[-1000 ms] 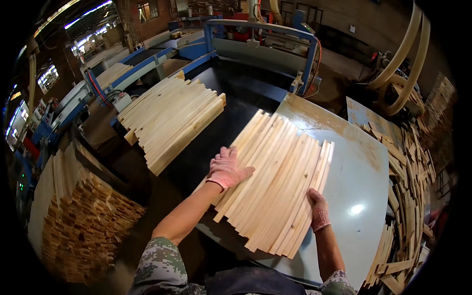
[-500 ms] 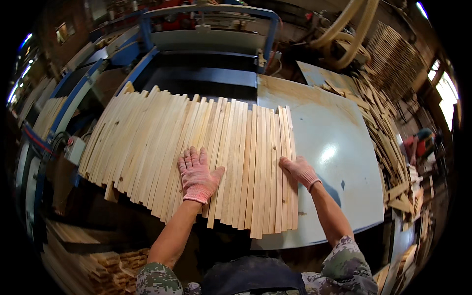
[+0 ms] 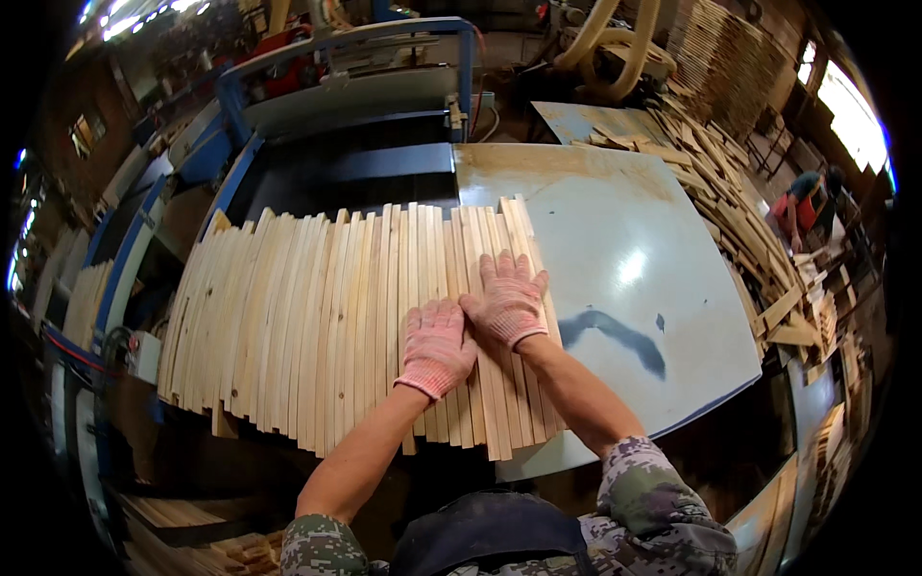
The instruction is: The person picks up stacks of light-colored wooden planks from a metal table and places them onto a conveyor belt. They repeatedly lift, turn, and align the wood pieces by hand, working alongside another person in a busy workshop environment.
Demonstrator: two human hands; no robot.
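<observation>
A wide row of pale wooden strips (image 3: 317,317) lies side by side in front of me, with uneven near and far ends. Both my hands wear pinkish knitted gloves and rest on top of the strips. My left hand (image 3: 438,348) lies flat, fingers pointing away from me, right of the row's middle. Just beside it, my right hand (image 3: 507,298) is spread over the strips near the right end, its thumb close to the left hand's fingers. The strips at the right end slant slightly, and a narrow gap shows between some of them.
The strips' right end overlaps a smooth grey-blue tabletop (image 3: 663,250) with a dark smear. Behind the row stands a blue machine frame (image 3: 346,38). Loose wood offcuts (image 3: 740,230) are heaped at the right, where another person (image 3: 802,206) bends. A small grey control box (image 3: 144,357) sits at the left.
My right hand has moved from the row's right edge onto the top of the strips, close to my left hand. My left hand has shifted right along the row. The view has also shifted.
</observation>
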